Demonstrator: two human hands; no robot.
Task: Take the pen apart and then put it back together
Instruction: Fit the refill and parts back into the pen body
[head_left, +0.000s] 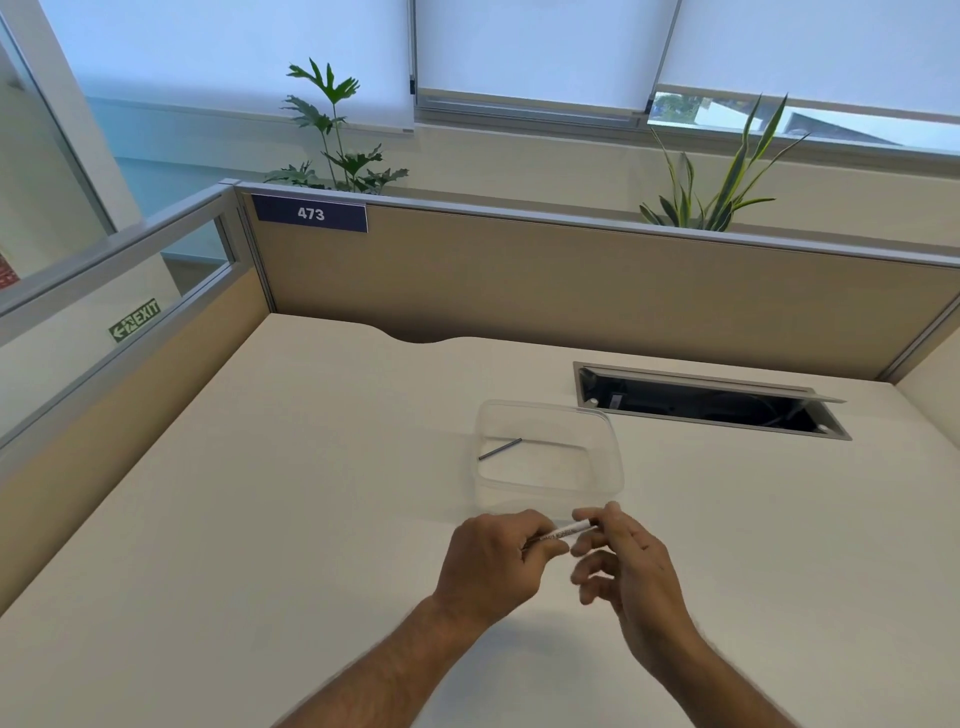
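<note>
A slim white pen (567, 533) with dark print on its barrel lies nearly level between both hands, just above the desk. My left hand (493, 561) pinches its left end, where the dark tip pokes out. My right hand (623, 561) holds the right end between thumb and forefinger, the other fingers curled loosely below. Behind the hands stands a clear plastic box (613, 457). A short dark grey rod (500, 449), apparently a pen part, lies in the box's left side.
The cream desk (260, 519) is walled by tan partitions at the back and left. An open cable hatch (711, 402) is sunk into the desk at the back right. Plants stand behind the partition.
</note>
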